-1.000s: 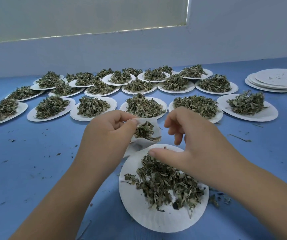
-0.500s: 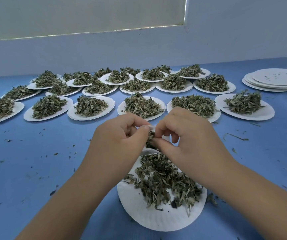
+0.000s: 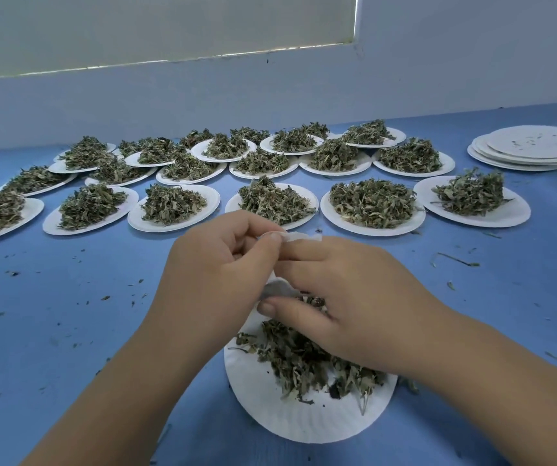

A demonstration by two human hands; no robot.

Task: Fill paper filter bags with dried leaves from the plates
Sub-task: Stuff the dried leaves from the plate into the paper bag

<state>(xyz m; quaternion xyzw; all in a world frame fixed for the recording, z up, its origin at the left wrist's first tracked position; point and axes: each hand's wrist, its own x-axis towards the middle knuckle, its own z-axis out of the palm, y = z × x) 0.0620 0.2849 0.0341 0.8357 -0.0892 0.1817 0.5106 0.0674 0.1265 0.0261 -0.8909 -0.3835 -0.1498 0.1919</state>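
Both your grips hold one paper filter bag (image 3: 279, 290) just above the near plate (image 3: 304, 422) of dried leaves (image 3: 304, 358): left grip (image 3: 216, 274) pinches its top edge, right grip (image 3: 354, 297) clasps it between forefinger and thumb. Its long axis stands near upright, pinched edge uppermost.

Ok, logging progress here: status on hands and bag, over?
Left hand pinches filter bag at its top edge. Right hand grips it too, above the near plate. Nothing blocking.

Hidden & cropped
Most of filter bag (image 3: 302, 236) hidden btwn L hand (image 3: 216, 264) & R hand (image 3: 354, 297); near plate (image 3: 270, 408) partly covered; leftmost plate (image 3: 31, 210), plate stack (image 3: 522, 153) cropped.
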